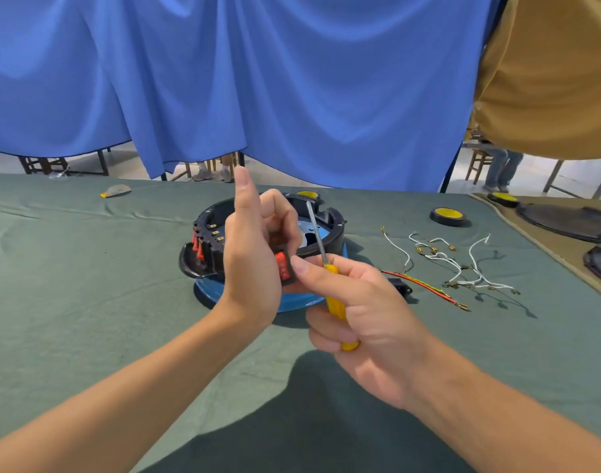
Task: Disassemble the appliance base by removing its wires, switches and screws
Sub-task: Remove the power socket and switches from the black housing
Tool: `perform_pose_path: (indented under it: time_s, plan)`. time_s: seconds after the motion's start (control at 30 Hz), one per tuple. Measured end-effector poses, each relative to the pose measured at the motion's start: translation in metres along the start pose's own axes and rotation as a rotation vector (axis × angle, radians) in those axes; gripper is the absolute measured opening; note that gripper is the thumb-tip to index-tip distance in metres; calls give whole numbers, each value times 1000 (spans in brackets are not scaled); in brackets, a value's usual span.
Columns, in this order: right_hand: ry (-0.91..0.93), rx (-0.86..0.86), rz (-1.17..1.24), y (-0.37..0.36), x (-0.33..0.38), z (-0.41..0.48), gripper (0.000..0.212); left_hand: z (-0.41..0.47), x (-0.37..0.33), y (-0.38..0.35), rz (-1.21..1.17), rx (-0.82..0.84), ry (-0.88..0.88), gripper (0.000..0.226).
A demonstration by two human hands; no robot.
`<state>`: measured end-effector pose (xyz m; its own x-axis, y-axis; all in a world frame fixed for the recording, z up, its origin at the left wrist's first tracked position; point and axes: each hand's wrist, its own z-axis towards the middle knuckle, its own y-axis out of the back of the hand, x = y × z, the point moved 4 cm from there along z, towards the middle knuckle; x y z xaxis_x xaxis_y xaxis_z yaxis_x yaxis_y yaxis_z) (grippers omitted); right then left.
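Resting on the green tablecloth (pixel 87 285), the black appliance base (pixel 207 233) is mid-table. The left hand (pixel 251 264) curls around a red switch block (pixel 282 266), index finger straight; the right hand (pixel 364 312) grips a yellow screwdriver (pixel 335 303). Loose wires (pixel 440 257) lie right.

left hand (pixel 254 264) pinches a red switch (pixel 282 266); right hand (pixel 360 312) grips a yellow screwdriver (pixel 336 303) over the base (pixel 210 233)

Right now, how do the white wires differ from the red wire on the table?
The white wires are several, curly and scattered; the red wire runs nearly straight beside a yellow-green wire. The red wire ends at a black plug; the white wires lie loose. Both have brass terminals.
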<state>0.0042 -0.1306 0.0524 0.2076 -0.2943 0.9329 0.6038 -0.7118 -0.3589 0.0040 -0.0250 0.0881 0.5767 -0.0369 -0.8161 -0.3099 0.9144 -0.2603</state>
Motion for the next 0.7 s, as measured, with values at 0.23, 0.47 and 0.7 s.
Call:
perform_pose_path:
  time_s: [0.23,0.47,0.7]
  plan:
    - [-62,6,92,34,14,-2,28,-4,19,-24,277,56,-170,66]
    - [-18,-390,-502,121,34,-15,23,-23,41,-34,1005,283,-565,26]
    - [-134,-386,-479,143,35,-21,14,-38,61,-36,1133,648,-625,27]
